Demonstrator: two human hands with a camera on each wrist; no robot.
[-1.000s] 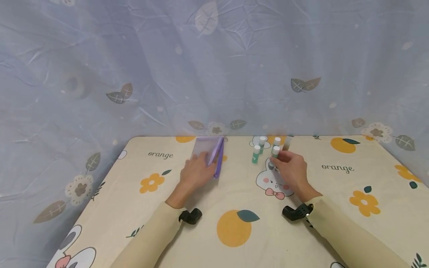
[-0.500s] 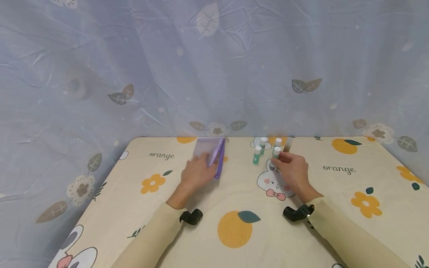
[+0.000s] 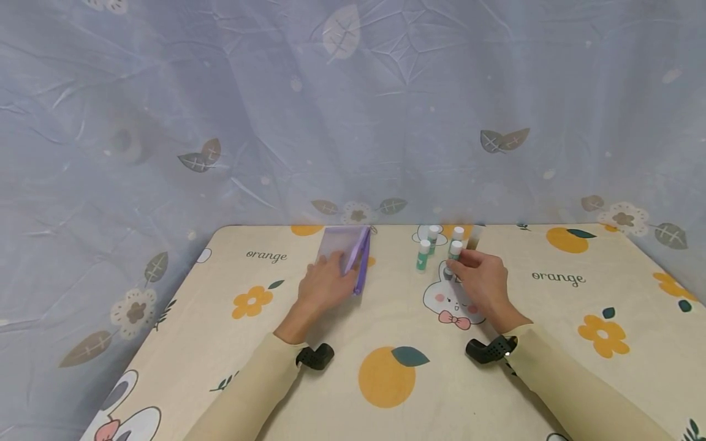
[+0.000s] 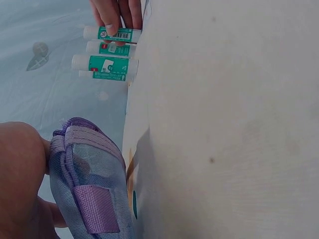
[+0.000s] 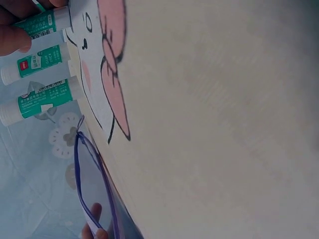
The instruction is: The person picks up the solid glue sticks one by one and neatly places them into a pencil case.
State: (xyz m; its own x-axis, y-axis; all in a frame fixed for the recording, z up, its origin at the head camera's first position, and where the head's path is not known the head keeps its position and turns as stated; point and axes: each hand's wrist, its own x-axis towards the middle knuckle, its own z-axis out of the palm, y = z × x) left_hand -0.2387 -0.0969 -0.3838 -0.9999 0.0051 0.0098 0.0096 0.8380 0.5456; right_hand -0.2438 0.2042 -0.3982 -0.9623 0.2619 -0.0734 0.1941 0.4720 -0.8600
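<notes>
My left hand point(image 3: 328, 285) grips a purple mesh zipper pouch point(image 3: 339, 237) that stands on the table; its zipper side gapes, as the right wrist view shows. In the left wrist view the pouch point(image 4: 94, 184) has a lilac fabric tab, and the thumb and fingers lie round its edge. My right hand point(image 3: 484, 278) pinches a green glue stick point(image 5: 42, 25) with a white cap, upright among others. Close by stand a front-left glue stick point(image 3: 421, 257), a back-left one point(image 3: 432, 239) and a back-right one point(image 3: 456, 234).
A patterned cloth point(image 3: 386, 376) with oranges, flowers and rabbits covers the table. Behind its far edge hangs a blue-grey curtain point(image 3: 353, 122). Beside the right hand's fingertips is a blurred, translucent upright shape point(image 3: 474, 236).
Both hands keep their places, the left on the pouch and the right on the glue stick. The head view has shifted very slightly.
</notes>
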